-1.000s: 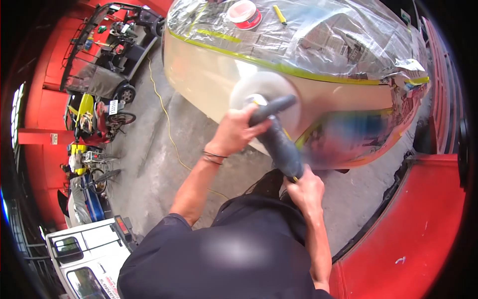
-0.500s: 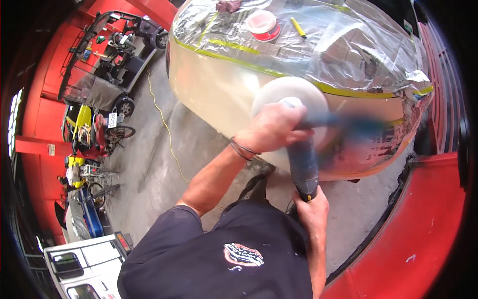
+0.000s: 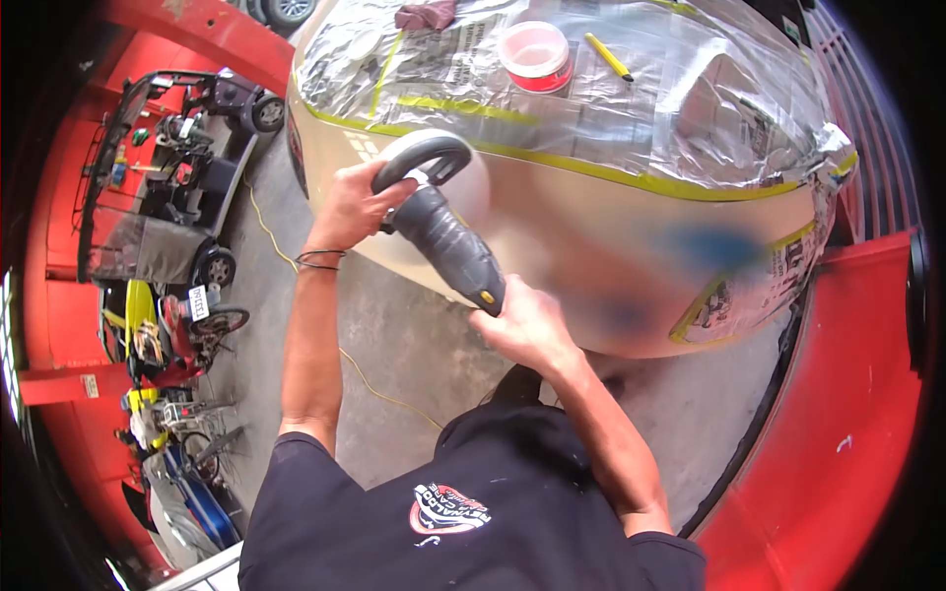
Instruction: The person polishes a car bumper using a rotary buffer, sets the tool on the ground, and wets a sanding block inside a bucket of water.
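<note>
A dark power polisher (image 3: 448,241) lies against the beige car panel (image 3: 552,227), its round white pad (image 3: 471,187) partly hidden behind the tool's head. My left hand (image 3: 353,207) is closed on the looped front handle. Around the rear end of the body my right hand (image 3: 527,320) is wrapped. Above the panel, newspaper and clear plastic (image 3: 631,108) cover the car, edged with yellow-green tape (image 3: 591,169). On this covering rest an open red and white tub (image 3: 535,59), a yellow marker (image 3: 609,57) and a dark red cloth (image 3: 426,15).
A yellow cord (image 3: 370,384) runs over the concrete floor (image 3: 404,345). Motorcycles (image 3: 163,330) and an open-sided vehicle (image 3: 168,187) stand at the left. A large red panel (image 3: 838,424) slants along the right side, beneath a slatted shutter (image 3: 872,128).
Both hands and the polisher have shifted left along the panel, after moving right earlier. The tool now tilts with its head to the upper left, and the camera view has shifted.
</note>
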`<state>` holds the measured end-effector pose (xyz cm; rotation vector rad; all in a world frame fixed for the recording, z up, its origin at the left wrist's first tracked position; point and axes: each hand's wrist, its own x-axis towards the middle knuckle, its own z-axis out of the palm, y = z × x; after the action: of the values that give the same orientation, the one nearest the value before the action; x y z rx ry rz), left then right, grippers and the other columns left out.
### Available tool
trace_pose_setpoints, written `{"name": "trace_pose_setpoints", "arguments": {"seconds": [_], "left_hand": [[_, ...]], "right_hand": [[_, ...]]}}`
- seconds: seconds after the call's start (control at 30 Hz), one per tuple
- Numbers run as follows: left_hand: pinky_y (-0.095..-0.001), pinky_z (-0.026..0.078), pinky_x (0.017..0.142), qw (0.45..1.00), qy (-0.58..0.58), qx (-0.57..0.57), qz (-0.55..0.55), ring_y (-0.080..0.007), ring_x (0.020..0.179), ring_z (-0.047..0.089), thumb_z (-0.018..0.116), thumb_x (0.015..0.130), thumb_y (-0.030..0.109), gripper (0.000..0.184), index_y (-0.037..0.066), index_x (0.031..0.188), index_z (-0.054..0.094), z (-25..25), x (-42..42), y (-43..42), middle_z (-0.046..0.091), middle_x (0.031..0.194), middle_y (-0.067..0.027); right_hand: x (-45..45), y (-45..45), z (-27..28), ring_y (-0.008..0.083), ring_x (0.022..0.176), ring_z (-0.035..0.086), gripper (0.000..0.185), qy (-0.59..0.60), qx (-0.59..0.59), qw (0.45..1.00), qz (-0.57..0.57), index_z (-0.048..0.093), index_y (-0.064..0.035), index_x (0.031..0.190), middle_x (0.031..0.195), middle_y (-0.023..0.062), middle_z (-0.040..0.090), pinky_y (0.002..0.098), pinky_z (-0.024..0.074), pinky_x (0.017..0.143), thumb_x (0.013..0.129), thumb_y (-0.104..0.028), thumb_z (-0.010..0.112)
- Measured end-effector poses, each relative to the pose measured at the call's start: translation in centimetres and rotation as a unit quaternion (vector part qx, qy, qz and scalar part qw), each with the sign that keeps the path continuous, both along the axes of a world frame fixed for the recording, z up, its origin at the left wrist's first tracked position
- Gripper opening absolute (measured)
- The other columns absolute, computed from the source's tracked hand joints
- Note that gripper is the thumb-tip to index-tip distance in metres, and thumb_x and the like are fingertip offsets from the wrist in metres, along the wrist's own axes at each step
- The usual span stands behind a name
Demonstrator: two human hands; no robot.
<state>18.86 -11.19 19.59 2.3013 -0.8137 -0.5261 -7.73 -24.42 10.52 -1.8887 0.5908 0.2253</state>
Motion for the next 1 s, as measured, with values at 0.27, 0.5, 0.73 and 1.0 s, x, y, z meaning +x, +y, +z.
{"name": "trace_pose_setpoints", "arguments": {"seconds": [0.27, 0.5, 0.73, 1.0], "left_hand": [[-0.0274, 0.044, 0.048, 0.997, -0.013, -0.023, -0.074, -0.0037, 0.055, 0.055, 0.086, 0.106, 0.025, 0.025, 0.002, 0.113, 0.081, -0.4, -6.3, -2.6, 0.064, 0.071, 0.0030], [-0.0530, 0.057, 0.078, 0.935, -0.171, -0.056, -0.306, -0.0443, 0.087, 0.073, 0.083, 0.104, 0.038, 0.037, 0.004, 0.110, 0.070, -2.2, -18.5, -11.8, 0.073, 0.092, -0.0227], [-0.0570, 0.059, 0.083, 0.887, -0.189, -0.029, -0.421, -0.0456, 0.095, 0.076, 0.084, 0.097, 0.039, 0.038, 0.004, 0.107, 0.072, -2.5, -30.5, -22.3, 0.074, 0.097, -0.0225], [-0.0569, 0.058, 0.080, 0.902, -0.181, 0.030, -0.392, -0.0478, 0.091, 0.075, 0.084, 0.100, 0.037, 0.035, 0.006, 0.108, 0.071, -2.6, -28.6, -17.3, 0.076, 0.092, -0.0236]], "right_hand": [[-7.0, 0.7, 0.6, 0.0517, 0.108, 0.079, 0.062, 0.026, 0.004, 0.997, -0.078, 0.067, 0.0083, 0.130, 0.107, 0.0342, 0.080, 0.0564, 0.0610, 0.101, 0.092, -0.038, 0.083], [-20.5, -0.2, 0.7, 0.0419, 0.100, 0.083, 0.053, 0.051, 0.013, 0.958, -0.282, 0.076, -0.0006, 0.124, 0.104, 0.0247, 0.084, 0.0484, 0.0631, 0.092, 0.093, -0.042, 0.088], [-29.2, -0.9, -6.5, 0.0258, 0.096, 0.080, 0.042, -0.030, 0.074, 0.880, -0.468, 0.078, -0.0009, 0.122, 0.103, 0.0149, 0.084, 0.0423, 0.0612, 0.093, 0.094, -0.029, 0.092], [-27.0, 1.1, -5.7, 0.0230, 0.092, 0.079, 0.042, -0.046, 0.058, 0.903, -0.423, 0.077, 0.0000, 0.120, 0.100, 0.0129, 0.084, 0.0410, 0.0615, 0.090, 0.093, -0.028, 0.093]]}}
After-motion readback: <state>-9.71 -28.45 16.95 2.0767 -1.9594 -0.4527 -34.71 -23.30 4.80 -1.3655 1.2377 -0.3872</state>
